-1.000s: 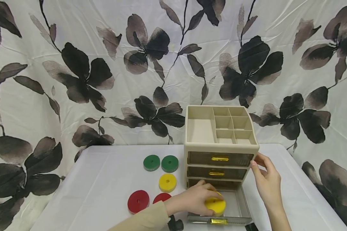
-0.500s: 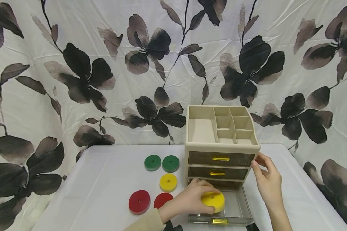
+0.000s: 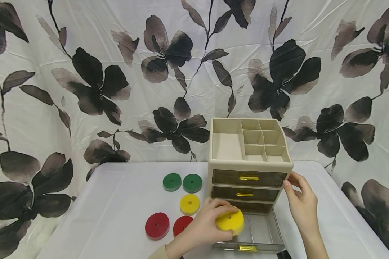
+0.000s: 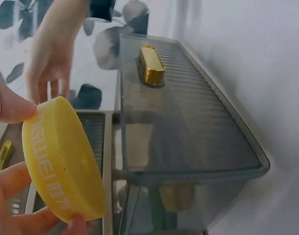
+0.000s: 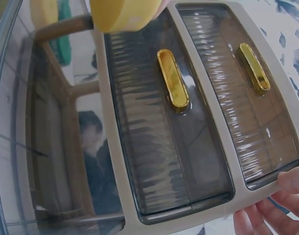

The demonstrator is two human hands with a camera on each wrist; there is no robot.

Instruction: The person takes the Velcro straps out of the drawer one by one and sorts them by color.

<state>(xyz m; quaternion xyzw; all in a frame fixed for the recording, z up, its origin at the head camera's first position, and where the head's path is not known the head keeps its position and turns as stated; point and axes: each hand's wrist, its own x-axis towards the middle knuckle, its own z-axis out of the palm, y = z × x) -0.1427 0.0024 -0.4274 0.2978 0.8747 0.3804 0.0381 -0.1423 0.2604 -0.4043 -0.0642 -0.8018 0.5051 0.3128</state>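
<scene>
My left hand (image 3: 201, 225) pinches a thick yellow disc (image 3: 230, 221) with a small centre hole, thumb on one side and fingers on the other. In the left wrist view this disc (image 4: 63, 161) is tilted on edge, with lettering round its rim. It is held over the left part of the pulled-out bottom drawer (image 3: 262, 230) of a cream drawer organizer (image 3: 251, 165). My right hand (image 3: 301, 201) grips the organizer's right front edge beside the top drawer. The right wrist view shows its thumb and fingers (image 5: 286, 181) at the frame's corner.
Two green discs (image 3: 172, 182), another yellow disc (image 3: 189, 204) and two red discs (image 3: 157, 226) lie on the white table (image 3: 116, 201), left of the organizer. The two upper drawers (image 3: 249, 178) are closed. A floral cloth (image 3: 181, 72) hangs behind.
The left hand has lifted the yellow disc and moved it leftward from the middle of the bottom drawer. The right hand has stayed at the organizer's edge.
</scene>
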